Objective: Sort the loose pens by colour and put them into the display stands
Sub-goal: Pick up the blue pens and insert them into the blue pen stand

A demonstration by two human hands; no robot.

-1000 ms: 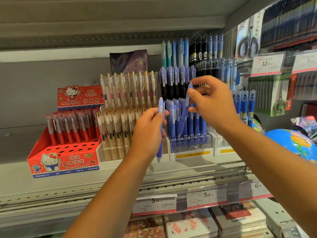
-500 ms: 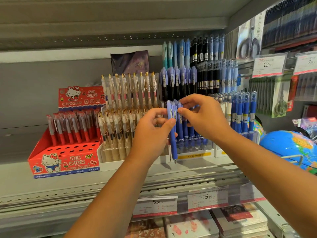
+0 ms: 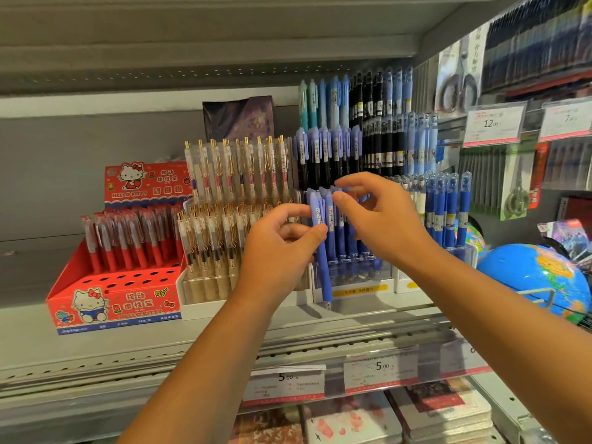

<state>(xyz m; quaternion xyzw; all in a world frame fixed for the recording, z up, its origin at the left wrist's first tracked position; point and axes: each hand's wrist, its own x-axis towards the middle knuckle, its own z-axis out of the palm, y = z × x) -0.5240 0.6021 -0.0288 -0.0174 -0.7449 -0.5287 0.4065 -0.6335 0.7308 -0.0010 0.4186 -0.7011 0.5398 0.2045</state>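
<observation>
Grey metal shelf, with a perforated strip along the near edge. A price-tag rail sits on the front lip; the tags read 5.00. Standing on it, left to right: a red cartoon-cat carton with red pens upright in its far rows. Touching its right side is a white-based stand with two tiers of gold-clip pens. Next is a clear tiered stand with a yellow label strip, blue pens low, black and pale blue ones higher. Just beside it, a clear holder has darker blue pens. A dark packet stands upright at the far wall. A globe is at far right; its support is unclear.
</observation>
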